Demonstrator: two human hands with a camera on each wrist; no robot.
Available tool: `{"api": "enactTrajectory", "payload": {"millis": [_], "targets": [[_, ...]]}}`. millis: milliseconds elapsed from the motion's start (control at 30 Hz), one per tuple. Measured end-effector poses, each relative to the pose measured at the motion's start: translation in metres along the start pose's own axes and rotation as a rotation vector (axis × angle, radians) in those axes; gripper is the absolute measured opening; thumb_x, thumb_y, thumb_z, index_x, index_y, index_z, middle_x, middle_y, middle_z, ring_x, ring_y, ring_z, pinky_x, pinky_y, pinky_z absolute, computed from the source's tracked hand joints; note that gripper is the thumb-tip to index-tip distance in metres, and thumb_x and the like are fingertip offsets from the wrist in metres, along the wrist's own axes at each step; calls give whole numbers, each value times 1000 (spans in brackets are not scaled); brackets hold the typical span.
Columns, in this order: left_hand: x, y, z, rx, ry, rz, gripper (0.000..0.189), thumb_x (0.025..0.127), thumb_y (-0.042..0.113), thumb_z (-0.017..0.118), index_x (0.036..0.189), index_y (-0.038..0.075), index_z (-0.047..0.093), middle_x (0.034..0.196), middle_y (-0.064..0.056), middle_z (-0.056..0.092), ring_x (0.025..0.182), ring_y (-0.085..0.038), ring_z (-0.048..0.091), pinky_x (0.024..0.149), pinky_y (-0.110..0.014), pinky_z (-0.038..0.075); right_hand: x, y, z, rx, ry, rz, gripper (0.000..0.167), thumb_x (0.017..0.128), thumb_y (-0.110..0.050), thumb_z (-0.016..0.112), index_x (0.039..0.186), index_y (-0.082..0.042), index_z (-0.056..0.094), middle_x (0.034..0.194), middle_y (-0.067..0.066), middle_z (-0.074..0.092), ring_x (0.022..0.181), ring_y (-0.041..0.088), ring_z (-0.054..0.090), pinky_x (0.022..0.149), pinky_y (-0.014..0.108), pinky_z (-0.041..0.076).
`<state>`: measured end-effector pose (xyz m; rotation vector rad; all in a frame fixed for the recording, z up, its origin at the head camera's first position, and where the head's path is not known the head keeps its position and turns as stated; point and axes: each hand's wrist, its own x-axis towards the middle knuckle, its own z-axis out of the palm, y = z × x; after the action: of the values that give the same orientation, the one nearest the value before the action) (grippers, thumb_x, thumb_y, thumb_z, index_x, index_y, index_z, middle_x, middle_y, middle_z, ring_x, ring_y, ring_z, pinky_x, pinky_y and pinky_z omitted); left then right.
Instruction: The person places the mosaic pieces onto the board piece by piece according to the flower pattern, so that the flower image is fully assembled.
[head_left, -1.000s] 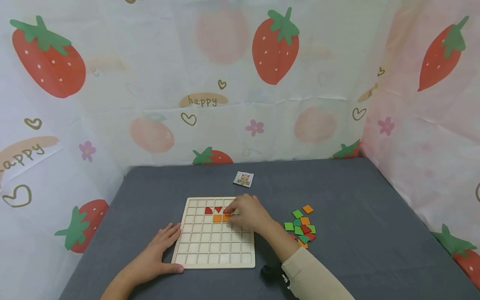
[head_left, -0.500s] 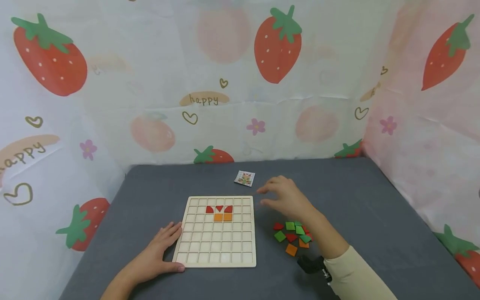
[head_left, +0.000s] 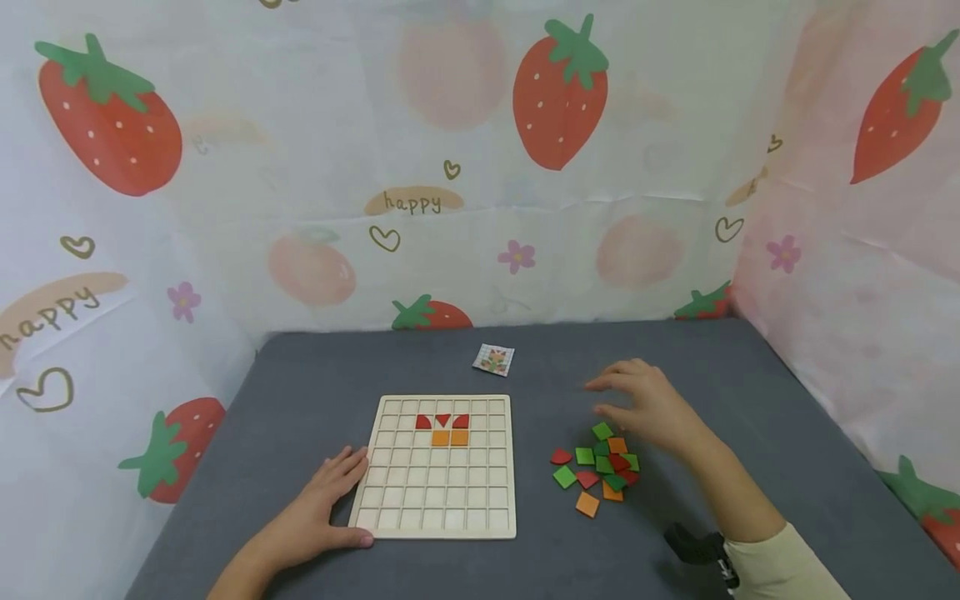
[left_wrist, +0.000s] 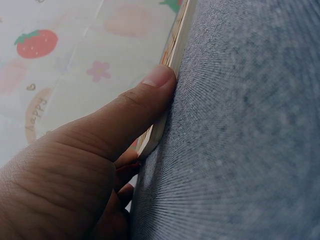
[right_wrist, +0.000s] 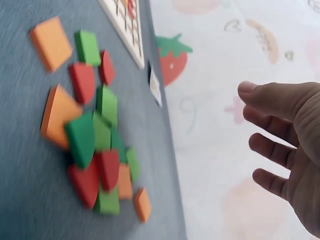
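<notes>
A pale wooden grid board [head_left: 435, 477] lies flat on the table, with three red pieces [head_left: 461, 422] in one row and two orange squares [head_left: 449, 438] below them. My left hand [head_left: 322, 504] rests at the board's near left corner, fingers along the left side and thumb on the front edge. In the left wrist view, the thumb [left_wrist: 150, 90] touches the wooden edge. My right hand [head_left: 656, 408] hovers beyond a loose pile of green, red and orange pieces [head_left: 604, 465], fingers spread apart and holding nothing. The right wrist view shows that hand [right_wrist: 285, 135] apart from the pieces.
A small card [head_left: 493, 360] printed with a coloured pattern lies behind the board. Grey cloth [head_left: 375, 358] covers the table. Strawberry-printed curtains [head_left: 555, 250] stand along the back and sides. A black device [head_left: 697, 546] is strapped at the right wrist.
My right hand has left the red piece on the board and moved right, over past the loose pieces. My left hand stays at the board's corner.
</notes>
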<state>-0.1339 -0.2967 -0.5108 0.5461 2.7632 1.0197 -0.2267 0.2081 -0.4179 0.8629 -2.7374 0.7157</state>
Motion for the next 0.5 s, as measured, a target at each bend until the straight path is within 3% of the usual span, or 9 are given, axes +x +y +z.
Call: {"api": "enactTrajectory", "payload": {"millis": [167,367,433,500], "targets": [[0,0,-1,6,16,9,112,74,58,85,160,6,35,169,-10,26,157,-43,11,126,-27,-5,-11,19,1,32,12,12,32,88,-12,82,119,-17,77,118,2,69,114,29,59,94,54,50],[-1,0,-1,-1,10,4,112,74,58,85,160,6,34,170,-10,25,157,-41,10,127,-49,1,-21,36,4,65,27,45,33,89,-10,80,121,-17,76,121,5,68,115,30,58,92,54,53],[-1,0,0,-2,11,7,112,75,57,85,160,6,34,169,-11,25,157,-42,10,127,-46,1,-23,41,6,69,33,51,32,90,-10,80,121,-16,76,122,5,68,115,30,58,92,55,52],[-2,-1,0,1,18,14,111,75,57,85,160,6,34,169,-12,26,156,-43,11,127,-35,-2,-24,46,9,72,38,52,32,90,-10,79,121,-15,76,122,6,68,115,31,58,92,56,52]]}}
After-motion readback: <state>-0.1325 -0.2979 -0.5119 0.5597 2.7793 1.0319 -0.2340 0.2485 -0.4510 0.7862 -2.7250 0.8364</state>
